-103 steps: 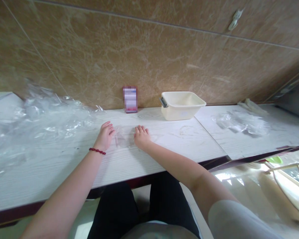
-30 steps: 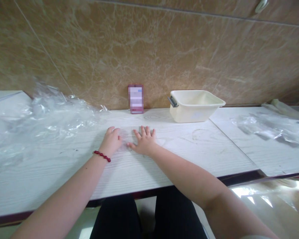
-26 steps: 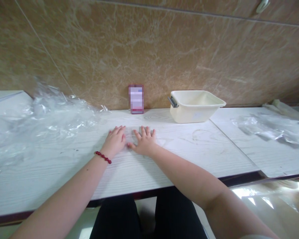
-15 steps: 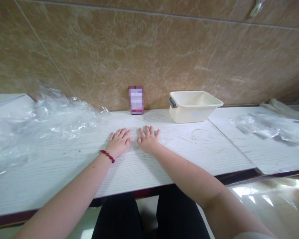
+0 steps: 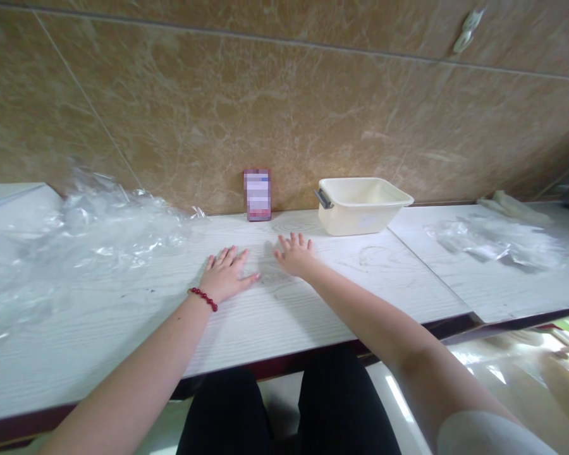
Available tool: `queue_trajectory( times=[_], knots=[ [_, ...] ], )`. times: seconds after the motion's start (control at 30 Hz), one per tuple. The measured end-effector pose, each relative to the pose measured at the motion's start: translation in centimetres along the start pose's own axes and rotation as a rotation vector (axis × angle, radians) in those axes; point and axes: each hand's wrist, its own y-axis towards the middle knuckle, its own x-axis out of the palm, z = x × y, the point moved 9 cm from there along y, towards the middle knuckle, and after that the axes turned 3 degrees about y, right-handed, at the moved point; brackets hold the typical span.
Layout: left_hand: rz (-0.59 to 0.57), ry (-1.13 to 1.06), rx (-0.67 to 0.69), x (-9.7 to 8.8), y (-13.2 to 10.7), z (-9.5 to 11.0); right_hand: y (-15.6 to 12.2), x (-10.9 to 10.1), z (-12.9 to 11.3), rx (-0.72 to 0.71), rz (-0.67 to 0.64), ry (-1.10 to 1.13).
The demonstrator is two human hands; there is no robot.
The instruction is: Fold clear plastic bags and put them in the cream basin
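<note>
**L hand (image 5: pixel 226 275) & R hand (image 5: pixel 294 254) flat on worktop (image 5: pixel 341 297), nothing held**

Hands apart, palms down, fingers spread, near mid-worktop; red bead bracelet (image 5: pixel 203 299) on L wrist; small upright pack (image 5: pixel 257 194), label blurred, at back edge just beyond hands; cream plastic tub (image 5: pixel 360 205) w/ grey handle to its R, also back edge; clear plastic sheeting (image 5: pixel 109 234) heaped toward L end; more clear plastic (image 5: pixel 493 240) toward R end.
</note>
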Motion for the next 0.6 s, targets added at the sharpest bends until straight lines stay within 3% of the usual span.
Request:
queue_trajectory(
  times=[0.1,0.2,0.33,0.47,0.6],
  knots=[
    [0.036,-0.006,0.015,-0.2,0.0,0.0,-0.3,-2.3,-1.1,-0.354,0.000,0.114],
    [0.090,-0.026,0.037,-0.8,-0.1,0.1,-2.4,-2.6,-2.1,-0.689,-0.182,0.214],
    [0.140,-0.046,0.225,-2.0,-0.9,2.8,-3.8,-2.1,-2.6,-0.787,-0.316,0.224],
    [0.101,-0.056,0.482,-2.1,-2.5,6.4,-4.4,-1.9,-3.7,-0.857,-0.295,0.152],
    [0.063,-0.066,0.498,-1.5,-2.7,7.0,-4.5,-2.1,-4.1,-0.866,-0.225,0.082]
  ],
)
